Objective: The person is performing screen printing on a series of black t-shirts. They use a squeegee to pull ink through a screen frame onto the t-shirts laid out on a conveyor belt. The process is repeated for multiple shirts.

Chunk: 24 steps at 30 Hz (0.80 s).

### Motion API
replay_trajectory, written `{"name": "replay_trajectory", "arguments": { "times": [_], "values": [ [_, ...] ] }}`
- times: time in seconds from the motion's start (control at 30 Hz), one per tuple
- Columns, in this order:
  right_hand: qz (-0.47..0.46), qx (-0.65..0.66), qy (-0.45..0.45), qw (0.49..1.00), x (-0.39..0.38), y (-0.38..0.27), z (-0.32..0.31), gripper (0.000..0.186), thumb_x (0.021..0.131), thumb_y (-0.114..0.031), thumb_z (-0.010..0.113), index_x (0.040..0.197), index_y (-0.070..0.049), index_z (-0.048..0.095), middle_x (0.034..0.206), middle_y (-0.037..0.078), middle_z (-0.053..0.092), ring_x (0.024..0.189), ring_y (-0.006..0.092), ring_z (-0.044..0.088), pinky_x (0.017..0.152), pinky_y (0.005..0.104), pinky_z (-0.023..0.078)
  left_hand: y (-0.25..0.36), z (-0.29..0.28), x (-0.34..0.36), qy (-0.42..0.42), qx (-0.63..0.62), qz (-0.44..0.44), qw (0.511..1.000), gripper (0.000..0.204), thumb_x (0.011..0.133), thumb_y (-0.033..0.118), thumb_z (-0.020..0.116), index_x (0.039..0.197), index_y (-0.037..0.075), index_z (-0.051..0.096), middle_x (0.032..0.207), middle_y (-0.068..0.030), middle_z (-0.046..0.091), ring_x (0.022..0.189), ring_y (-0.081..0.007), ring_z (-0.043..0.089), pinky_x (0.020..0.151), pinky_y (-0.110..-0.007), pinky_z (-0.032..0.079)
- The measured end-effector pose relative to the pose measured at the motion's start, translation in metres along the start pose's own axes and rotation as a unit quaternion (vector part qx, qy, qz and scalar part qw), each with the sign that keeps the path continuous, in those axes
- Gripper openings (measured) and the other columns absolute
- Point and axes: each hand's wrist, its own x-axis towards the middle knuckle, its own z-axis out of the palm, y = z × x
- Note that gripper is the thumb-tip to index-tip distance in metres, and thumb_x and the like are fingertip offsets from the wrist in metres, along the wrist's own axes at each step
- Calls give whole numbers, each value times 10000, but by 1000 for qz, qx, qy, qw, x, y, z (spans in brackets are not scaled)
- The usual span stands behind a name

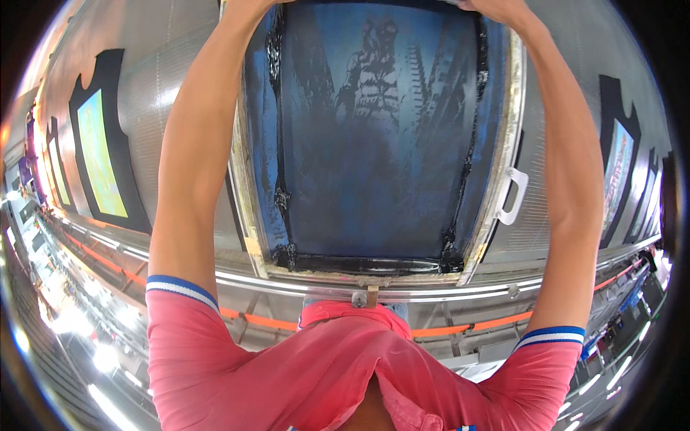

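A screen-printing screen [251, 215] lies flat in front of me, its pale frame around a dark blue mesh. A faint skeleton-like stencil shows in the mesh's far half. Thick black ink [352, 264] lines the near edge and both sides. Both my arms stretch over the screen to its far end. My left hand [272, 2] is at the far left corner, nearly all cut off by the picture's upper edge, its fingers hidden. At the far right corner, my right hand [496, 6] shows partly, with its fingers curled in; what they grip is out of the picture.
A white handle [513, 196] sticks out beside the frame's right side. Black garment pieces with coloured prints lie on the long table, one on the left [100, 151] and one on the right [618, 158]. A metal rail [431, 293] and an orange strip run along the near edge.
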Motion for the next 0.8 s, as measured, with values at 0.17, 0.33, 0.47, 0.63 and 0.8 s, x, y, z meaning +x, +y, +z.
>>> {"name": "replay_trajectory", "arguments": {
  "times": [0.17,0.33,0.47,0.63,0.8],
  "values": [
    [-24,-19,47,998,-47,-29,11,222,694,-226,759,849,-69,741,879,189,720,890,397,679,796,490,530,4,3,-50,35,14,19,999,155,648,106,626,724,30,737,758,-251,682,751,-433,689,710,-522,547],
    [-14,73,-14,997,-171,-83,39,264,761,-135,723,1024,-108,729,953,140,691,936,366,670,808,474,535,44,23,-165,-63,9,13,998,272,706,130,655,950,167,770,795,-206,710,761,-385,704,733,-482,565],
    [-9,120,-49,991,-290,-158,79,374,746,-10,650,1103,-93,727,983,97,662,949,340,660,821,441,543,64,51,-318,-77,-36,13,996,370,692,117,640,1015,211,794,751,-192,705,690,-362,701,657,-461,565],
    [-31,153,-26,987,-419,-230,84,340,684,-13,629,1002,-71,735,908,90,642,906,279,639,774,392,550,107,39,-463,-121,-100,-26,987,373,658,64,641,988,169,780,787,-164,717,696,-362,693,623,-460,544],
    [-11,159,3,987,-512,-263,70,288,695,-19,638,966,-65,724,903,88,640,899,285,639,782,399,552,146,21,-550,-37,-119,6,992,289,638,61,660,906,113,754,814,-129,724,713,-335,699,598,-440,536]
  ]
}}
